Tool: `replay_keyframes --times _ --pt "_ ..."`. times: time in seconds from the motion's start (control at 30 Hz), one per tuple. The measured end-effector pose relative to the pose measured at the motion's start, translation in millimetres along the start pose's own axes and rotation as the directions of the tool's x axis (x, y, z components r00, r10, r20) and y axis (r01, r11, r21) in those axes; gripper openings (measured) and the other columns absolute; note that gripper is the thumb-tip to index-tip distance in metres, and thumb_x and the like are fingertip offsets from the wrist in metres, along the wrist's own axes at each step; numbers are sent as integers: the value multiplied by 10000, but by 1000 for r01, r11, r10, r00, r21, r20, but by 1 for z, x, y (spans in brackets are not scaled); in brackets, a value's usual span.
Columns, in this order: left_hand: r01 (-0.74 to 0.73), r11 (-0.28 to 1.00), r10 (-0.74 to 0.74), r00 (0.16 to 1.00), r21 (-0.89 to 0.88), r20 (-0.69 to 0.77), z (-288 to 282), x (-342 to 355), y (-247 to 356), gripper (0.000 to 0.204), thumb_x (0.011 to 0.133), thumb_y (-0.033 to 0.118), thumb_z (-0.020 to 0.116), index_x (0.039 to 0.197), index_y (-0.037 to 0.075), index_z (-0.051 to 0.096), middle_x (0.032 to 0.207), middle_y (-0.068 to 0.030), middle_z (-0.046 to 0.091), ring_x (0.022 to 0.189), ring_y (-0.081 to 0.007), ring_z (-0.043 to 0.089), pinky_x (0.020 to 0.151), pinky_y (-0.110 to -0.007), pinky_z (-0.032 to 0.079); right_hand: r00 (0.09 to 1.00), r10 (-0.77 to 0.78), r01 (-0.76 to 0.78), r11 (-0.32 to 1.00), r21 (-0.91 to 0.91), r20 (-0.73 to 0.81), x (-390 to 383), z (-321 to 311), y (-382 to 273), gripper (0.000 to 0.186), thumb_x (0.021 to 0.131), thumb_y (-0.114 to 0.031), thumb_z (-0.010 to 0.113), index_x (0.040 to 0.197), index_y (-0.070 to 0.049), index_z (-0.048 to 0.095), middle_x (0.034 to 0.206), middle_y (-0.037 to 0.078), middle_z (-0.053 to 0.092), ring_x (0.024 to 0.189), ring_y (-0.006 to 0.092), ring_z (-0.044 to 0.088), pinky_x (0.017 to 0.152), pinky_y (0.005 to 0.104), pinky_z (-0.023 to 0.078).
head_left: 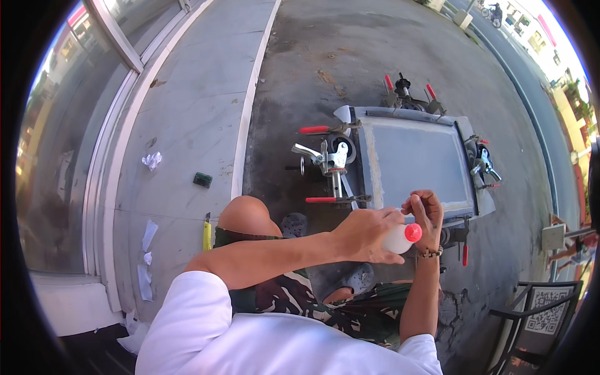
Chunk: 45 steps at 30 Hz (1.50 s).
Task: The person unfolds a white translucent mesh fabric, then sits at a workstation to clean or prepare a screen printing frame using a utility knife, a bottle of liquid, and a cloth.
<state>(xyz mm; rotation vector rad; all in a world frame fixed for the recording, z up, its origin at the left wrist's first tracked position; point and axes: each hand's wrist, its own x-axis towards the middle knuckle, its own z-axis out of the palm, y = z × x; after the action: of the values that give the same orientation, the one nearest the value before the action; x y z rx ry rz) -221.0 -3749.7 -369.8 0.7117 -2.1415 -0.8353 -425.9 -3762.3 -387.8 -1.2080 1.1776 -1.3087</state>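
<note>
My left hand [365,234] is wrapped round a small whitish plastic bottle [397,239] with a red cap [412,232], tilted so that the cap points toward my right wrist. Right beside it, my right hand [427,211] is raised with its fingers curled and thumb and fingertips close together. Whatever the fingertips pinch, if anything, is too small to make out. Beyond both hands lies a flat grey panel [420,164] with a pale, rough border. Locking pliers with red handles [314,130] and silver clamps [337,159] grip the panel's frame around its edges.
A yellow utility knife [207,235], a dark green block [202,180], crumpled foil [152,161] and white paper scraps [144,282] lie on the tiled ledge [187,119] at left, beside glass doors. A black-framed sign [531,319] stands at lower right. My bent knee [249,215] is near the ledge.
</note>
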Motion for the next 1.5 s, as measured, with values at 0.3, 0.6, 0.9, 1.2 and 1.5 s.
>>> replay_keyframes --times 0.3,0.6,0.9,1.2,1.5 --pt "-38 998 19 948 -53 -318 -12 10 -13 754 673 506 867 1114 51 457 926 -161 584 787 -415 614 672 -459 510 911 137 -249 935 253 390 -10 -12 11 944 883 -733 532 1392 54 421 1363 145 519 1276 246 506 1058 404 418" --pt "149 988 -152 974 -35 -168 -44 16 -22 726 598 394 922 1193 97 630 987 -76 585 854 -257 619 745 -380 519 859 78 -155 981 113 506 2 13 19 1090 655 -518 903 1467 7 398 1375 77 553 1295 184 492 1103 374 358" --pt "85 996 -87 993 -35 -76 -29 24 -12 755 608 368 922 1256 94 646 1029 -71 579 952 -229 606 775 -351 529 852 33 -29 999 -16 523 0 -2 8 1000 634 -282 964 1445 -16 442 1341 97 590 1251 205 548 1067 395 434" --pt "32 981 -50 995 -194 -90 -43 30 -6 509 843 246 803 1259 7 633 1172 -106 641 1048 -214 623 941 -341 489 895 -200 360 852 -381 399 1 8 2 696 687 -188 877 1297 -33 580 1129 153 646 1051 344 619 891 420 497" --pt "150 882 -216 971 -446 -99 -39 27 -12 198 935 29 664 1118 -39 698 1116 -101 679 960 -119 649 872 -268 512 886 -235 409 803 -434 399 -2 10 3 692 711 -295 870 1267 9 592 1149 173 644 1074 361 619 909 422 499"
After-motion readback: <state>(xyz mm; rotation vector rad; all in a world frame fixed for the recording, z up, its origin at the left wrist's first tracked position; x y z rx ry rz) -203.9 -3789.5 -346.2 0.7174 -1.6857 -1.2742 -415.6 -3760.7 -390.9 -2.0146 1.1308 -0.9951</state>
